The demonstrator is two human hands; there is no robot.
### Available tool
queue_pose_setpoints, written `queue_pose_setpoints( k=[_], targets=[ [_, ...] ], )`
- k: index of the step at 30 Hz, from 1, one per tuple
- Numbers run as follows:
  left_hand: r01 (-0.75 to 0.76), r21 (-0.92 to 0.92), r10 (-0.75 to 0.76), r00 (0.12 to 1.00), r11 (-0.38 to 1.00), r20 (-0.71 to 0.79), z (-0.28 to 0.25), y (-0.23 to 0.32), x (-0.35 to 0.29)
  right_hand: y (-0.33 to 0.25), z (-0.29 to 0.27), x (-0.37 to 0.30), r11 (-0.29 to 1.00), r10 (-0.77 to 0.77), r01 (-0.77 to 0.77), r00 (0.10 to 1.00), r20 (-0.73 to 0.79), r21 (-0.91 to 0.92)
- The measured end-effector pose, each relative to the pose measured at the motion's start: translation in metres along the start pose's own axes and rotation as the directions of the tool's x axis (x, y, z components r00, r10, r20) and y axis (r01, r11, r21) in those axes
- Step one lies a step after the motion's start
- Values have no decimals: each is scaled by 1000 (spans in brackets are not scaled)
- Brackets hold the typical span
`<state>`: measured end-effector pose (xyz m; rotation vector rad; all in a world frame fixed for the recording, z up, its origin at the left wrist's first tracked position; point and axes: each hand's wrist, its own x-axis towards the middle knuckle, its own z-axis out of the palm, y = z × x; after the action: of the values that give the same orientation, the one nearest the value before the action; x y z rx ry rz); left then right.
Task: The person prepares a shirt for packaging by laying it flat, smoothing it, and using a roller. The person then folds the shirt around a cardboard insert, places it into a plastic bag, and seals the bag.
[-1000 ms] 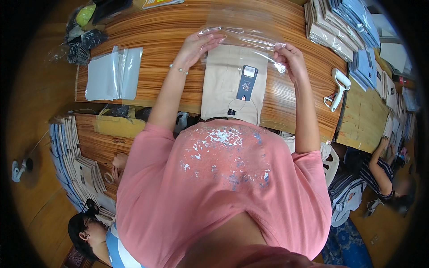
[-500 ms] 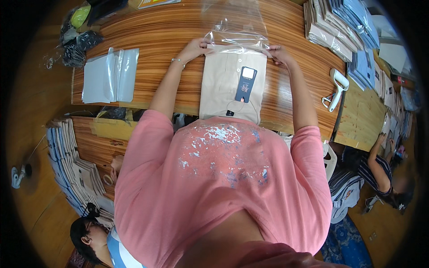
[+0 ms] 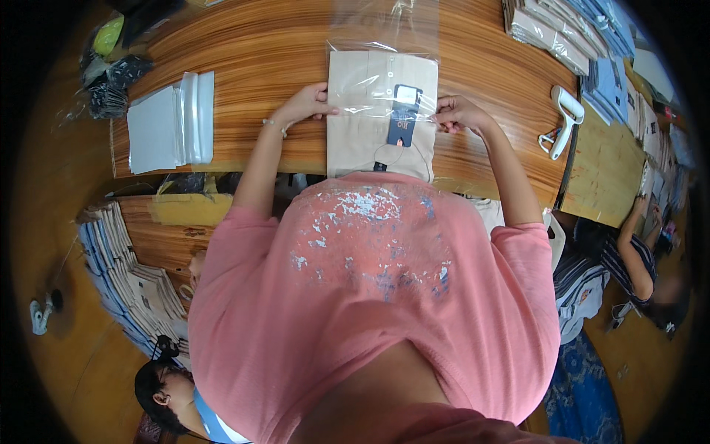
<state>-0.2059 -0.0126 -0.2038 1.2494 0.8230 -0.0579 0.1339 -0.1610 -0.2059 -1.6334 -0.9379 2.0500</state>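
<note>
A folded beige shirt (image 3: 355, 140) lies on the wooden table in front of me, with a dark blue hang tag (image 3: 401, 127) on its front. A clear plastic bag (image 3: 381, 29) covers the shirt's far half, its mouth edge crossing the shirt and the tag. My left hand (image 3: 305, 103) pinches the bag's edge at the shirt's left side. On the opposite side, my right hand (image 3: 460, 115) has thumb and fingers closed on the same edge. The near end of the shirt, close to my body, is outside the bag.
Left on the table lies a stack of clear bags with pale boards (image 3: 166, 122). A white lint roller (image 3: 566, 122) lies at the right. Bagged shirts (image 3: 551, 33) are piled far right. Co-workers sit at lower left (image 3: 166, 399) and right (image 3: 632, 259).
Both hands have drawn the bag's mouth edge toward me, from the shirt's far end to about its middle. The far half of the shirt is now inside the bag.
</note>
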Motion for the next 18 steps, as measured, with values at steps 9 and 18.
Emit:
queue_pose_setpoints(
  k=[9,18],
  targets=[
    [93,-19,-94,988,996,-123,64,-48,-66,64,69,-37,986,8,3,998,-63,168],
    [33,-51,-47,950,998,-309,65,-74,-77,60,80,-45,977,51,-11,982,-182,212]
  ],
)
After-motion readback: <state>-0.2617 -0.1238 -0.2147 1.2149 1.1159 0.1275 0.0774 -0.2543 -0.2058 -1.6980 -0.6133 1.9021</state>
